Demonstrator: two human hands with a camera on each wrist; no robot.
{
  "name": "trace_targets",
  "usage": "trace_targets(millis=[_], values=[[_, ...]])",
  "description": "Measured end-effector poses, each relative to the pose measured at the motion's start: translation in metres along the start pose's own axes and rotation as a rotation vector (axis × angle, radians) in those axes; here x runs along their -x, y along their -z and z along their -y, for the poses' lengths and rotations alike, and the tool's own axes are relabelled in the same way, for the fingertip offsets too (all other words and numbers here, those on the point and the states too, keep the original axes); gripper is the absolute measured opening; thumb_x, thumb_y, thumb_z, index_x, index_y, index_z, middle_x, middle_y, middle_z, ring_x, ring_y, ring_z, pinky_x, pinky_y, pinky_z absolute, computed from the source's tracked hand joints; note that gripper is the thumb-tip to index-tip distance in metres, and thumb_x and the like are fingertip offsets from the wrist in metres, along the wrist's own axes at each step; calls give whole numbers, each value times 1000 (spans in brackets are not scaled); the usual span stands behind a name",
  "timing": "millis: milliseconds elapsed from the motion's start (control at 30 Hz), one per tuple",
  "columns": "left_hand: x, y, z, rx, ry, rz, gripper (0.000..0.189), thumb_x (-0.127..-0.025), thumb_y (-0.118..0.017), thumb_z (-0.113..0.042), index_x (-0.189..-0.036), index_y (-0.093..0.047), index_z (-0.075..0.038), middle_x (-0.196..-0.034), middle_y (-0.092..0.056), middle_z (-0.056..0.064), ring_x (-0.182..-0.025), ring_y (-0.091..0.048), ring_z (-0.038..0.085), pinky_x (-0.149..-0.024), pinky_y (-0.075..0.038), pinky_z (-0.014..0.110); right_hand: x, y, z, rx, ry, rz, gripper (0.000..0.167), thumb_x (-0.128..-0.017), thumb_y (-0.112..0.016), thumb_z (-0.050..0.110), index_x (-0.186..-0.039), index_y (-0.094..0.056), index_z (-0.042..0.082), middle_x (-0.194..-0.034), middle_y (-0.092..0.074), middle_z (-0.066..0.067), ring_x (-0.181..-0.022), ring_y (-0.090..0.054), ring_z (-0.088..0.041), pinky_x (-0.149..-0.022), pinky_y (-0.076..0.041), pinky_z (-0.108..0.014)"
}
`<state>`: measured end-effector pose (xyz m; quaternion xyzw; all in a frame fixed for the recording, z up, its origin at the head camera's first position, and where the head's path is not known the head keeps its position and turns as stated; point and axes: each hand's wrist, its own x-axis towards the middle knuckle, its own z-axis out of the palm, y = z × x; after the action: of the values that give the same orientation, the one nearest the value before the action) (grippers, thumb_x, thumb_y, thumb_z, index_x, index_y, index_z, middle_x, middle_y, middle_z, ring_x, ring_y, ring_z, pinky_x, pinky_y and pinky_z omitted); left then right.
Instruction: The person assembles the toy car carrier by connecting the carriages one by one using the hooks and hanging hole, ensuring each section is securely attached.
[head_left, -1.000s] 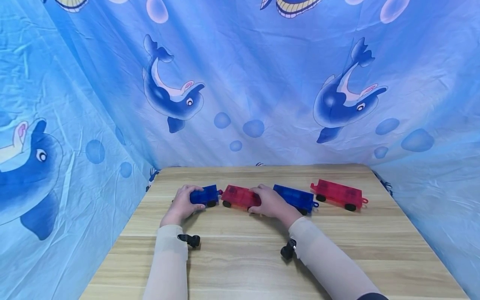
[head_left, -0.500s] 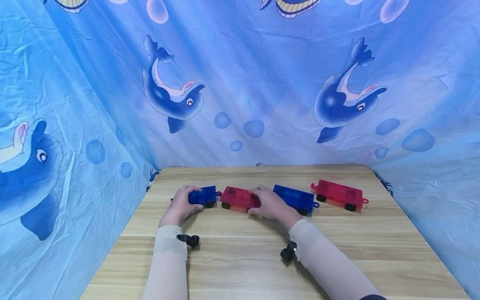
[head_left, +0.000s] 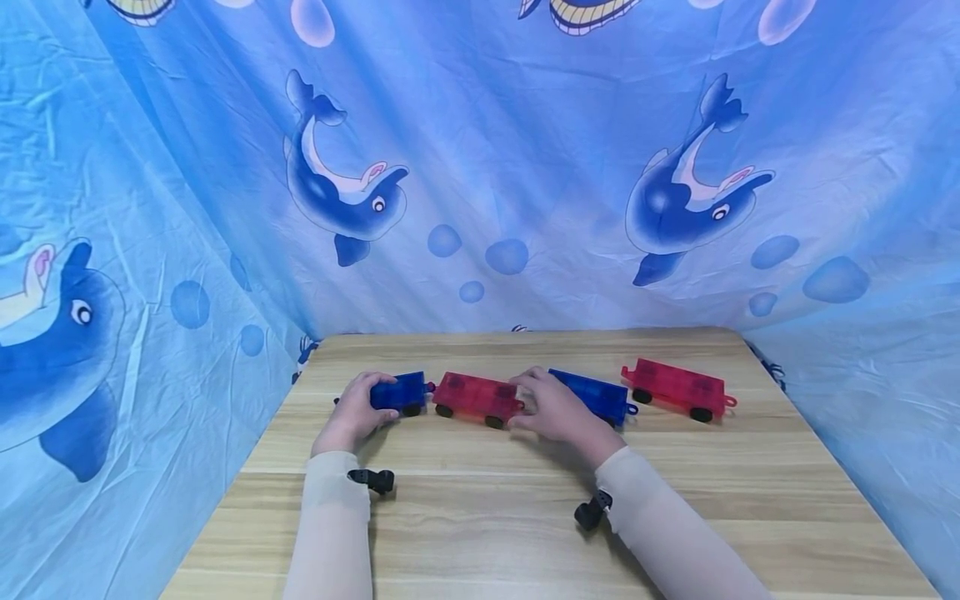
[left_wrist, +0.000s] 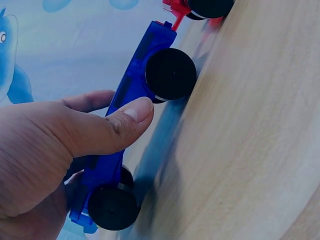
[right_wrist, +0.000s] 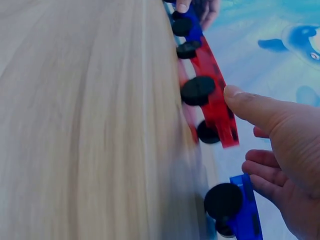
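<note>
My left hand (head_left: 354, 412) grips a blue toy train car (head_left: 405, 393) with black wheels. In the left wrist view the thumb lies along the near side of this blue car (left_wrist: 134, 75). A red train car (head_left: 471, 395) stands just right of it, coupled to its right end. My right hand (head_left: 561, 410) is spread at the red car's right end; in the right wrist view its thumb tip is right at the red car's edge (right_wrist: 218, 107), with the fingers apart and nothing gripped. Partly behind this hand stands a second blue car (head_left: 596, 395).
A second red car (head_left: 678, 387) with a hook and a loop stands farther right on the wooden table (head_left: 480, 517). Behind the table hangs a blue dolphin-print curtain (head_left: 517, 150), with more of it on both sides.
My left hand and its blue car have slid left, and the red car has followed. The right hand has let go of the red car and shifted slightly right.
</note>
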<state>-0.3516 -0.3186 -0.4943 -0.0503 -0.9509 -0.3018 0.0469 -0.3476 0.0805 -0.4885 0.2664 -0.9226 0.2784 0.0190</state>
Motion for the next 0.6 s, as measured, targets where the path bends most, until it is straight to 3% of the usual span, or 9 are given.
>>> trace_targets(millis=[233, 600], values=[[2, 2, 2, 1, 25, -9, 58, -91, -84, -13, -143, -60, -17, -157, -44, 19, -144, -38, 49, -112, -33, 71, 11, 13, -17, -6, -16, -90, 71, -88, -87, 40, -149, -58, 17, -141, -55, -3, -128, -58, -29, -105, -50, -51], [3, 5, 8, -8, 53, -14, 57, -93, -82, -15, -145, -58, -16, -158, -41, 20, -146, -36, 49, -114, -32, 70, 27, 45, -50, 15, -129, -103, 80, -84, -89, 42, -152, -55, 17, -147, -52, -12, -133, -54, -40, -104, -49, -62]])
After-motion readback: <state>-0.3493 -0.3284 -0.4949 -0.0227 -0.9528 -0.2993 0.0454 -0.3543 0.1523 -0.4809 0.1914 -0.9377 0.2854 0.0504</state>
